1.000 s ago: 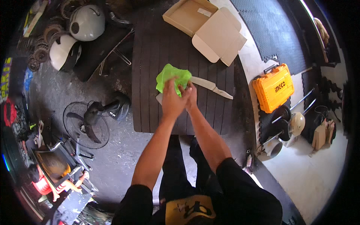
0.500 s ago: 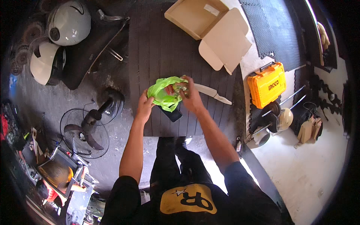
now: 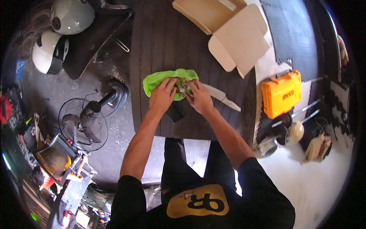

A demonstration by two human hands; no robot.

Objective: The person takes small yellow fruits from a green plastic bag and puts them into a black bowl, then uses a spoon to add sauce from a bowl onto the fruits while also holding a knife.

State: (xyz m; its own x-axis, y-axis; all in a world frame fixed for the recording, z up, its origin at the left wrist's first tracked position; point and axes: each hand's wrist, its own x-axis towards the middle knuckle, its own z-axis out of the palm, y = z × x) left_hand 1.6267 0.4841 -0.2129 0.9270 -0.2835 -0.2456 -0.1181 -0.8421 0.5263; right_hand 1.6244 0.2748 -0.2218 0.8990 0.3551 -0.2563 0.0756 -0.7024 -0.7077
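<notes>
A bright green plastic bag (image 3: 154, 79) lies spread on the dark slatted table, its mouth pulled wide. Inside it shows a shiny clear-plastic bundle (image 3: 183, 90) with greenish contents I cannot make out. My left hand (image 3: 163, 94) curls its fingers over the bundle's left side. From the right, my right hand (image 3: 199, 98) grips the bundle, its fingertips partly hidden in the bag. Just right of that hand rests a pale-bladed knife (image 3: 223, 98) with a whitish handle. A black phone (image 3: 175, 113) lies below the bag, close to my left wrist.
An open cardboard box (image 3: 238, 40) sits at the table's far right. Beyond the right edge stand an orange tool case (image 3: 281, 94) and metal bars. On the left are a standing fan (image 3: 84, 124) and two helmets (image 3: 72, 17) on a dark seat. Another person (image 3: 47, 179) is at lower left.
My left hand has left the bag's rim and moved right, onto the bundle. The bag is now flatter and wider around it. The view has shifted slightly.
</notes>
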